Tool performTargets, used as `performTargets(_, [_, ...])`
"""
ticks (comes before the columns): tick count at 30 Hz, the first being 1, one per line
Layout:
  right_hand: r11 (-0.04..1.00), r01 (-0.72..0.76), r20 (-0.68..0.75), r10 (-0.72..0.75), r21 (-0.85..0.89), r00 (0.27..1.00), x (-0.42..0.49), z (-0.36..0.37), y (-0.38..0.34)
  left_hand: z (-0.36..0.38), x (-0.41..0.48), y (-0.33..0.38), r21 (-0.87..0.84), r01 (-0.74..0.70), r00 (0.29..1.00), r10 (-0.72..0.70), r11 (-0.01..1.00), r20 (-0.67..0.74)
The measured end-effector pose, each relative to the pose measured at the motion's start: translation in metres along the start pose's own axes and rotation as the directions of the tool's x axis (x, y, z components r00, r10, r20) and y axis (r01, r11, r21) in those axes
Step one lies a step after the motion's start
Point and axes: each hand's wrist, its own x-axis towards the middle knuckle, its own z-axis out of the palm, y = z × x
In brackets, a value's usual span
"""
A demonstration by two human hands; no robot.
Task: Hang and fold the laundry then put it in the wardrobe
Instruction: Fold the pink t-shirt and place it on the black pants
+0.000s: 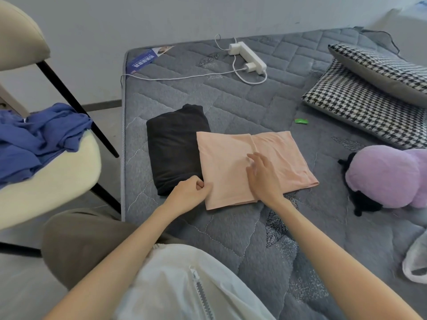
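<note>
A folded peach garment (226, 162) lies flat on the grey quilted mattress (231, 100). Its left edge overlaps a folded black garment (173, 146) beside it. My left hand (189, 192) pinches the peach garment's near left edge with curled fingers. My right hand (261, 176) rests flat on top of the peach cloth near its middle, fingers spread and straight. A crumpled blue garment (39, 137) lies on the seat of a cream chair (57, 181) to the left of the bed.
A white power strip (248, 57) with a charger and cable lies at the far side of the mattress. Two houndstooth pillows (369, 105) are stacked at the right, a purple plush toy (388, 176) sits before them, and a small green wrapper (301, 121) lies nearby.
</note>
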Motion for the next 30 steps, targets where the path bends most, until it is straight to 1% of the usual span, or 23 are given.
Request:
performTargets(2, [0.995,-0.072,0.110,0.065,0.063,0.992,0.002,0.007,0.000,0.002,0.009,0.006,-0.161,0.055,0.998,-0.052,0.985,0.024])
performTargets(3, [0.993,-0.100,0.147,0.090,0.062,0.985,0.002,0.010,0.001,0.003,0.012,0.011,-0.254,0.078,0.997,-0.076,0.964,0.020])
performTargets(5, [0.994,-0.105,0.190,0.100,0.015,0.977,0.004,0.014,0.003,0.005,0.018,0.017,-0.407,0.112,0.992,-0.129,0.906,-0.013])
performTargets(7, [0.996,-0.087,0.223,0.088,-0.015,0.971,0.007,0.014,0.004,0.006,0.021,0.025,-0.495,0.124,0.985,-0.166,0.860,-0.042])
performTargets(10, [0.998,-0.068,0.235,0.063,0.013,0.970,0.011,0.009,0.003,0.003,0.028,0.037,-0.528,0.098,0.987,-0.151,0.843,-0.058])
performTargets(12, [0.993,-0.060,0.203,0.039,0.098,0.978,0.012,0.006,0.000,-0.002,0.032,0.046,-0.541,0.113,0.989,-0.144,0.833,-0.015])
performTargets(14, [0.960,-0.126,0.204,0.075,0.249,0.976,0.012,0.003,-0.004,-0.007,0.036,0.056,-0.552,0.164,0.985,-0.161,0.817,0.055])
performTargets(16, [0.901,-0.211,0.235,0.127,0.379,0.964,0.014,0.000,-0.005,-0.009,0.040,0.062,-0.599,0.205,0.979,-0.175,0.774,0.109])
performTargets(18, [0.882,-0.236,0.260,0.135,0.408,0.956,0.017,-0.002,-0.005,-0.010,0.043,0.064,-0.668,0.207,0.978,-0.163,0.715,0.129])
performTargets(20, [0.851,-0.261,0.297,0.131,0.455,0.946,0.020,-0.004,-0.004,-0.012,0.043,0.067,-0.724,0.178,0.984,-0.127,0.666,0.125])
performTargets(22, [0.813,-0.290,0.320,0.136,0.504,0.938,0.024,-0.011,-0.007,-0.017,0.042,0.076,-0.746,0.125,0.992,-0.080,0.654,0.096])
performTargets(23, [0.838,-0.280,0.311,0.141,0.467,0.940,0.027,-0.016,-0.008,-0.021,0.043,0.082,-0.746,0.101,0.995,-0.058,0.659,0.083])
performTargets(25, [0.906,-0.262,0.224,0.194,0.332,0.955,0.035,-0.021,-0.009,-0.025,0.046,0.094,-0.735,0.063,0.998,-0.020,0.676,0.066])
performTargets(26, [0.920,-0.243,0.244,0.171,0.307,0.955,0.040,-0.021,-0.004,-0.027,0.047,0.099,-0.730,0.054,0.998,-0.009,0.682,0.065])
performTargets(27, [0.886,-0.272,0.350,0.137,0.375,0.927,0.042,-0.020,-0.002,-0.027,0.048,0.105,-0.725,0.047,0.998,0.003,0.688,0.068])
performTargets(28, [0.794,-0.344,0.445,0.104,0.502,0.890,0.043,-0.020,0.000,-0.027,0.050,0.110,-0.719,0.042,0.997,0.018,0.694,0.076])
performTargets(29, [0.666,-0.440,0.509,0.104,0.603,0.854,0.047,-0.019,0.007,-0.025,0.052,0.115,-0.711,0.034,0.996,0.036,0.702,0.084])
performTargets(30, [0.487,-0.529,0.547,0.120,0.695,0.829,0.050,-0.024,0.013,-0.024,0.055,0.121,-0.701,0.026,0.994,0.054,0.713,0.092])
